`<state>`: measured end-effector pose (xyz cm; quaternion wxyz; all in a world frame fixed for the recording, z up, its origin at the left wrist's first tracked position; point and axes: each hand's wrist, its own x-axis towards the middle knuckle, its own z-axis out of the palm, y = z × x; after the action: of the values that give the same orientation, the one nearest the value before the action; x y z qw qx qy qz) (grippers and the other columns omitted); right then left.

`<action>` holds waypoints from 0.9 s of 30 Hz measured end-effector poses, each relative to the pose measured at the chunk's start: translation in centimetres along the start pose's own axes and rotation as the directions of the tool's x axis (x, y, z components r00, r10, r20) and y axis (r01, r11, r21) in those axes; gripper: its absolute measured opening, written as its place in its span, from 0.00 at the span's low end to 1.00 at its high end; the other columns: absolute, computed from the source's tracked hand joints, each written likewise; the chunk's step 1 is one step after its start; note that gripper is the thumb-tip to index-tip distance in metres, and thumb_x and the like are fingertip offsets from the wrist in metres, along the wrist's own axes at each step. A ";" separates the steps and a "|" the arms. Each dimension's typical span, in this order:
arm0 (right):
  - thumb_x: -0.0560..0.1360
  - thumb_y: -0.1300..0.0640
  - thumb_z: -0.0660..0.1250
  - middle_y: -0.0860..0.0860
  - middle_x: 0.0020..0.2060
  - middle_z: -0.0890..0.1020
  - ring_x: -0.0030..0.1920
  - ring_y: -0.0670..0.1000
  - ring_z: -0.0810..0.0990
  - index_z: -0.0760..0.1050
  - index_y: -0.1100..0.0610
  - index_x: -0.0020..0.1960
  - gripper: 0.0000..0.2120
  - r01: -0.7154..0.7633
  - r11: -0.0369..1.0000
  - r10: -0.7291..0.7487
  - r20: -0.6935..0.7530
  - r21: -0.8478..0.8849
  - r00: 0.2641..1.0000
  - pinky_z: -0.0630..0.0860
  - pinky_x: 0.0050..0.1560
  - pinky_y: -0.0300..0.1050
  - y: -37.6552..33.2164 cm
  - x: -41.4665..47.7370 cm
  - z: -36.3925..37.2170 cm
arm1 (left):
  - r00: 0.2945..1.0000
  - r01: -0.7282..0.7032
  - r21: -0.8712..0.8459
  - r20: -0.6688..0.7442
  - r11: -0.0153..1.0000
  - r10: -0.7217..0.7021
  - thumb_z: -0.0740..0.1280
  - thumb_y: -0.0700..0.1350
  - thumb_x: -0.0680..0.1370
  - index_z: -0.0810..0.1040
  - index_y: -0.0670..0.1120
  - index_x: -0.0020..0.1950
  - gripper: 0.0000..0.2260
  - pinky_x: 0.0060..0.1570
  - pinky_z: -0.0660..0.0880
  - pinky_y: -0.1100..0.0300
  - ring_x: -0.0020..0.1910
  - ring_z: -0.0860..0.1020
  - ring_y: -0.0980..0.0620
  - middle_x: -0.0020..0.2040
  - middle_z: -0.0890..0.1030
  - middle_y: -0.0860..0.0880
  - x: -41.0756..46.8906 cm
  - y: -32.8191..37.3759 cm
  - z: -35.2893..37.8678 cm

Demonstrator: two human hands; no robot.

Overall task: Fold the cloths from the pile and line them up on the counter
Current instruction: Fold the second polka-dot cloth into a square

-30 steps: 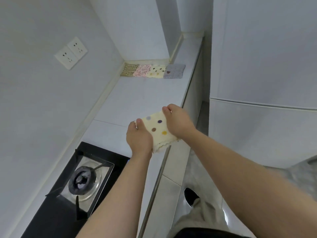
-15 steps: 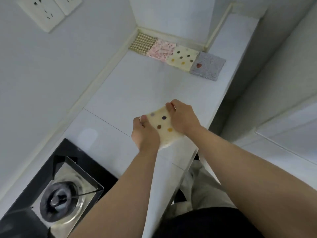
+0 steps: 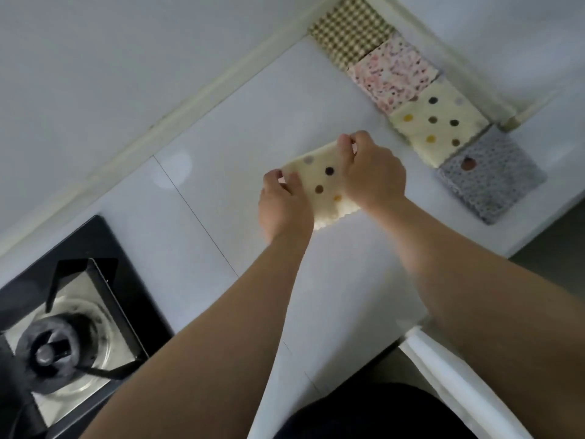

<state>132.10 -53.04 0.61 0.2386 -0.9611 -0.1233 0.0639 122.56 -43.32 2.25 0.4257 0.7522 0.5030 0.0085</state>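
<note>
A folded cream cloth with coloured dots (image 3: 323, 182) hangs just above the white counter (image 3: 247, 128), held between both hands. My left hand (image 3: 283, 207) pinches its near-left corner and my right hand (image 3: 372, 172) grips its right edge. A row of folded cloths lies against the back wall: a brown checked cloth (image 3: 349, 30), a pink speckled cloth (image 3: 394, 74), a cream dotted cloth (image 3: 438, 122) and a grey patterned cloth (image 3: 490, 177). The held cloth is to the left of the grey one, apart from the row.
A black gas hob with a burner (image 3: 60, 340) occupies the counter's near left. The white wall (image 3: 110, 68) runs along the left. The counter's front edge (image 3: 408, 337) passes under my right forearm.
The view has tipped down and closed in on the counter. Both hands have carried the dotted cloth forward over the counter, nearer the row of folded cloths.
</note>
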 end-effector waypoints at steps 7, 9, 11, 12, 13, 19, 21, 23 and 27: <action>0.75 0.62 0.63 0.55 0.47 0.81 0.43 0.58 0.79 0.80 0.60 0.52 0.10 0.423 0.905 -0.426 -0.128 -0.049 0.896 0.77 0.42 0.53 2.6 -0.6 0.8 | 0.780 -0.598 0.519 0.202 0.611 0.592 0.66 0.42 0.79 0.70 0.45 0.73 0.22 0.69 0.63 0.52 0.73 0.67 0.47 0.74 0.69 0.48 0.2 -1.5 -0.1; 0.75 0.61 0.65 0.53 0.46 0.82 0.41 0.58 0.79 0.81 0.59 0.50 0.08 0.507 0.860 -0.510 -0.067 -0.066 0.857 0.75 0.38 0.52 3.4 -1.5 1.5 | 0.727 -0.674 0.544 0.370 0.500 0.578 0.63 0.43 0.81 0.69 0.45 0.74 0.21 0.73 0.59 0.52 0.76 0.63 0.48 0.76 0.67 0.48 0.9 -2.3 0.3; 0.75 0.59 0.65 0.51 0.49 0.83 0.42 0.57 0.79 0.82 0.57 0.51 0.08 0.519 0.846 -0.527 -0.043 -0.118 0.849 0.73 0.39 0.51 4.0 -1.6 2.1 | 0.728 -0.677 0.570 0.429 0.464 0.534 0.58 0.47 0.82 0.67 0.45 0.76 0.22 0.76 0.55 0.53 0.78 0.60 0.50 0.78 0.64 0.50 1.6 -2.6 0.6; 0.75 0.58 0.66 0.49 0.51 0.84 0.43 0.56 0.78 0.82 0.56 0.52 0.09 0.518 0.843 -0.529 -0.045 -0.148 0.847 0.72 0.40 0.50 4.1 -1.2 2.2 | 0.731 -0.673 0.582 0.429 0.456 0.531 0.57 0.49 0.82 0.67 0.46 0.77 0.23 0.76 0.54 0.52 0.78 0.60 0.51 0.78 0.64 0.50 2.0 -2.4 0.7; 0.74 0.58 0.67 0.48 0.52 0.84 0.44 0.56 0.78 0.82 0.55 0.53 0.09 0.514 0.840 -0.529 -0.053 -0.173 0.847 0.70 0.41 0.50 4.0 -0.4 2.3 | 0.734 -0.668 0.590 0.425 0.453 0.530 0.56 0.50 0.82 0.67 0.46 0.77 0.23 0.77 0.53 0.52 0.78 0.59 0.52 0.79 0.64 0.51 2.6 -2.1 0.8; 0.74 0.57 0.62 0.47 0.50 0.85 0.48 0.56 0.79 0.83 0.55 0.50 0.11 0.474 0.850 -0.485 0.009 -0.230 0.874 0.68 0.44 0.49 0.6 7.1 2.1 | 0.782 -0.619 0.619 0.431 0.483 0.450 0.52 0.51 0.85 0.54 0.49 0.81 0.24 0.78 0.43 0.54 0.80 0.47 0.55 0.82 0.51 0.53 8.2 2.8 1.7; 0.76 0.57 0.58 0.48 0.53 0.84 0.54 0.57 0.77 0.82 0.56 0.54 0.14 0.450 0.858 -0.439 0.102 -0.248 0.893 0.68 0.51 0.52 -0.8 9.6 1.5 | 0.785 -0.614 0.633 0.433 0.471 0.442 0.50 0.50 0.86 0.52 0.50 0.81 0.24 0.78 0.42 0.53 0.80 0.47 0.56 0.82 0.49 0.54 10.6 4.3 1.7; 0.78 0.58 0.58 0.47 0.61 0.80 0.63 0.56 0.72 0.78 0.55 0.62 0.16 0.423 0.865 -0.386 0.181 -0.271 0.905 0.65 0.60 0.54 -1.8 12.0 1.3 | 0.782 -0.618 0.648 0.446 0.445 0.436 0.49 0.49 0.86 0.51 0.51 0.82 0.23 0.78 0.43 0.52 0.80 0.47 0.56 0.82 0.49 0.55 12.8 5.7 1.5; 0.80 0.59 0.58 0.46 0.66 0.76 0.69 0.54 0.68 0.74 0.54 0.68 0.18 0.414 0.855 -0.359 0.218 -0.313 0.907 0.61 0.67 0.55 -3.4 15.5 1.5 | 0.792 -0.605 0.674 0.455 0.424 0.407 0.48 0.49 0.86 0.48 0.52 0.82 0.24 0.78 0.43 0.52 0.80 0.46 0.57 0.82 0.47 0.56 16.0 7.8 1.2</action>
<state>146.03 -45.31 -0.11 0.0608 -0.9357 -0.3414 0.0642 136.82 -32.87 -0.13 0.0763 0.9709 0.1494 -0.1711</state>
